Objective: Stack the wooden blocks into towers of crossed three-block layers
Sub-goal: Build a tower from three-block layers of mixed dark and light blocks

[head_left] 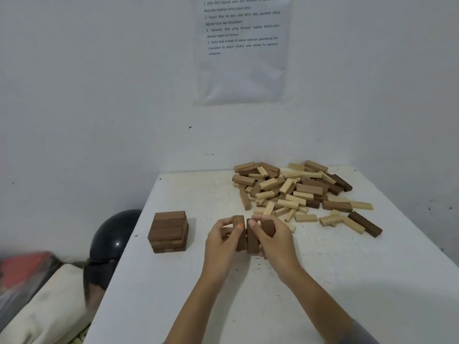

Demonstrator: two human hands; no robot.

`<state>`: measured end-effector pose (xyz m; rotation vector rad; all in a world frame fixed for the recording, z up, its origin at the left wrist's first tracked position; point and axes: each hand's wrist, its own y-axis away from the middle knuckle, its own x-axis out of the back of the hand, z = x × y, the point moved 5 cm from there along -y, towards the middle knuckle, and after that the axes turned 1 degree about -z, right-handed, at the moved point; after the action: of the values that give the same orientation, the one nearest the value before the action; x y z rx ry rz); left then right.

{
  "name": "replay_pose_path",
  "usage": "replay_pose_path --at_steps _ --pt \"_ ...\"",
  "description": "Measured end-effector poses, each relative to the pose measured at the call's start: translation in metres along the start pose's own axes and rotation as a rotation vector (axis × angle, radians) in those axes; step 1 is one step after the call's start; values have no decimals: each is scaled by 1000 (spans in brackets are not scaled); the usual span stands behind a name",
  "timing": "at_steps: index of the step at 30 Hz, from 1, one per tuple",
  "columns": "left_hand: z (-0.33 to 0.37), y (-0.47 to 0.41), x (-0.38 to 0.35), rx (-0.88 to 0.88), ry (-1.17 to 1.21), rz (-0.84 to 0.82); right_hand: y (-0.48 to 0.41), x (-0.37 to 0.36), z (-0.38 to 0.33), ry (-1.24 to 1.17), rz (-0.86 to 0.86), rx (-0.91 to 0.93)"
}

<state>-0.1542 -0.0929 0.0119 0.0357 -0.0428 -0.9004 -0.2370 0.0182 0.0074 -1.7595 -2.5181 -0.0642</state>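
A short tower of dark brown blocks [169, 232] stands on the white table [323, 281] at its left side, several crossed layers high. Right of it, both hands hold a set of three dark brown blocks [252, 238] side by side, just above or on the table. My left hand [222, 240] grips the left block, its thumb on top. My right hand [275, 238] grips the right block and touches the middle one. A loose heap of light and dark blocks [295, 189] lies at the table's far right.
The white wall rises right behind the table, with a printed sheet [242, 45] taped to it. Left of the table, lower down, are a black helmet [113, 240], a cream cushion [47, 309] and something red [22, 266]. Stray blocks [365, 223] lie right of my hands.
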Motion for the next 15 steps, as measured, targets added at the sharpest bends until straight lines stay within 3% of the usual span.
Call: replay_pose_path --at_steps 7,15 --pt "-22 16 8 18 -96 -24 19 0 13 131 -26 85" --pt "-25 23 7 -109 -283 58 17 1 16 380 -55 224"
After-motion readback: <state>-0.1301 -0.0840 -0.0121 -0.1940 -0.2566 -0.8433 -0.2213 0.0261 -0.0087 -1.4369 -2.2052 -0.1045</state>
